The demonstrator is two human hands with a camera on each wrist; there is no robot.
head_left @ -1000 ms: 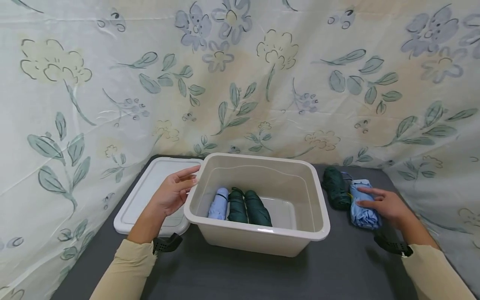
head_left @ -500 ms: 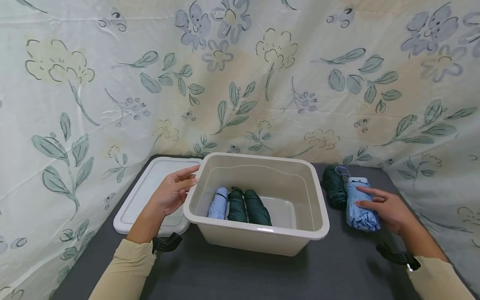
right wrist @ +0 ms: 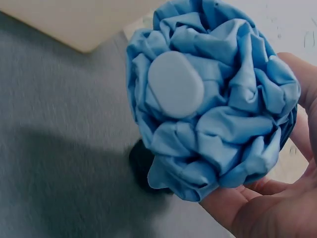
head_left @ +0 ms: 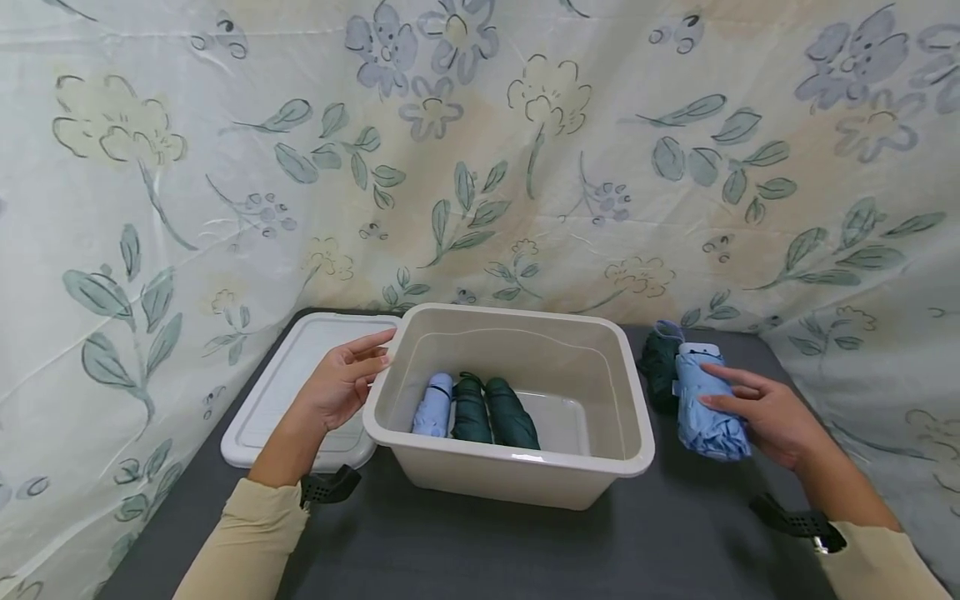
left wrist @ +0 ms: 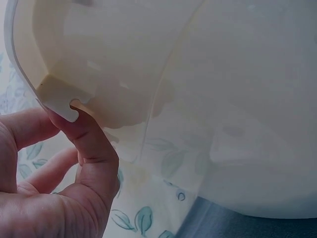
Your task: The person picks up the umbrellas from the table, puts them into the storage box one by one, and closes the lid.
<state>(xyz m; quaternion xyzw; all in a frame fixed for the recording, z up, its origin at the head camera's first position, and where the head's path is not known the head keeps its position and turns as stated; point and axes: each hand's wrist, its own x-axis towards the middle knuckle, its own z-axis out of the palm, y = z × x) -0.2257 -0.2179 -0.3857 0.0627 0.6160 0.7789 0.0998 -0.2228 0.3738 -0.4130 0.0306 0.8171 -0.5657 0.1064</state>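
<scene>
My right hand (head_left: 772, 421) grips a folded light-blue umbrella (head_left: 711, 417) from its right side. The right wrist view shows its bunched fabric end and pale oval cap (right wrist: 176, 84), with fingers and thumb around the bundle. A dark green folded umbrella (head_left: 657, 367) lies just beyond it, partly covered by the blue one. My left hand (head_left: 341, 387) pinches the left rim of a beige plastic bin (head_left: 502, 482), its curled finger at the rim in the left wrist view. Inside the bin, a slim light-blue umbrella (head_left: 432, 407) lies beside two dark green umbrellas (head_left: 471, 412), toward the left.
A white lid (head_left: 300, 358) lies flat on the dark grey table (head_left: 450, 550), left of the bin and partly behind my left arm. A floral curtain (head_left: 480, 125) hangs along the back and both sides.
My right hand has lifted the blue umbrella and shifted it left toward the bin, so it now overlaps the green umbrella more. The left hand has kept its place on the rim.
</scene>
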